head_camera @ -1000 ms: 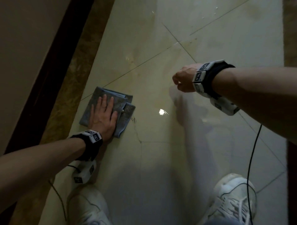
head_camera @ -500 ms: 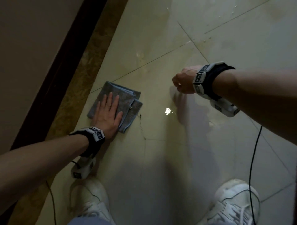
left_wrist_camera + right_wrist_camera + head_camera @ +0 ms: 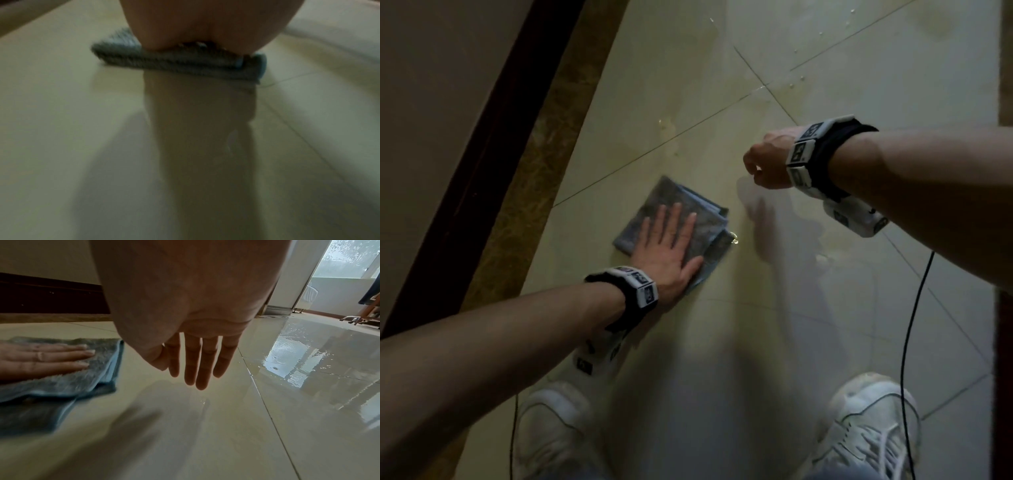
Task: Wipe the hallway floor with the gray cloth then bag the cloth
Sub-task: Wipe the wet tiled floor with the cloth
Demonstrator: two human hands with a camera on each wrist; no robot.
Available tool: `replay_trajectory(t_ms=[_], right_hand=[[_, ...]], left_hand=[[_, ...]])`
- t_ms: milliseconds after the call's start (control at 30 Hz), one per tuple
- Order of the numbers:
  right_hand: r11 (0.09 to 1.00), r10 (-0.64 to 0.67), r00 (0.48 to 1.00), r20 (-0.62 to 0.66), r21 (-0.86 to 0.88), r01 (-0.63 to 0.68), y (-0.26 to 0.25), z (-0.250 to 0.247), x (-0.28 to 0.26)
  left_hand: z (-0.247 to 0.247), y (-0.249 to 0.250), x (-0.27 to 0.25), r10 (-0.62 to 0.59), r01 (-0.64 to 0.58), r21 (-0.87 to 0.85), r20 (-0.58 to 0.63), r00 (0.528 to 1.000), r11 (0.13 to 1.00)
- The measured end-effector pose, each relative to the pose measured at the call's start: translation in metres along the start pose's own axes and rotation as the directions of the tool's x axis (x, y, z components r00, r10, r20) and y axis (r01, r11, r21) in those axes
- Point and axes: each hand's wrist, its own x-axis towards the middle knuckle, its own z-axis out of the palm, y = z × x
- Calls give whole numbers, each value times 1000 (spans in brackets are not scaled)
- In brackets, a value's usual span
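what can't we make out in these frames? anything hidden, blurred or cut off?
- Left wrist view: the left hand hides its own fingers; the gray cloth is blurred.
- Head view: the right hand has its fingers tucked out of sight; the right wrist view shows them hanging straight.
- No bag in any view.
- Cloth underside and the floor beneath it: hidden.

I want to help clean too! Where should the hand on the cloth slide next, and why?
Probably forward and to the right. The left hand presses flat on the folded gray cloth, while water drops glisten on the floor tiles farther ahead, near where the tile lines cross. The right hand hangs free above the floor, holding nothing.
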Motion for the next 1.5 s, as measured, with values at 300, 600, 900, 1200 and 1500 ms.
replay_trajectory(t_ms=[300,600,900,1200,1500], right_hand=[[1000,7,1000,-21,-11,-7,0,-5,1],[1000,16,1000,7,13,-16,11,11,-6],[998,32,999,5,62,-33,28,15,-6],[994,42,999,21,100,-43,36,14,-6],[988,37,998,44,146,-43,46,26,-4]], left_hand=[[-10,52,13,517,-516,169,41,855,840],[-14,18,10,671,-649,231,-22,741,725],[-12,55,38,753,-731,256,17,658,632],[5,150,31,773,-753,180,-91,628,633],[-6,161,42,823,-790,247,-65,564,561]])
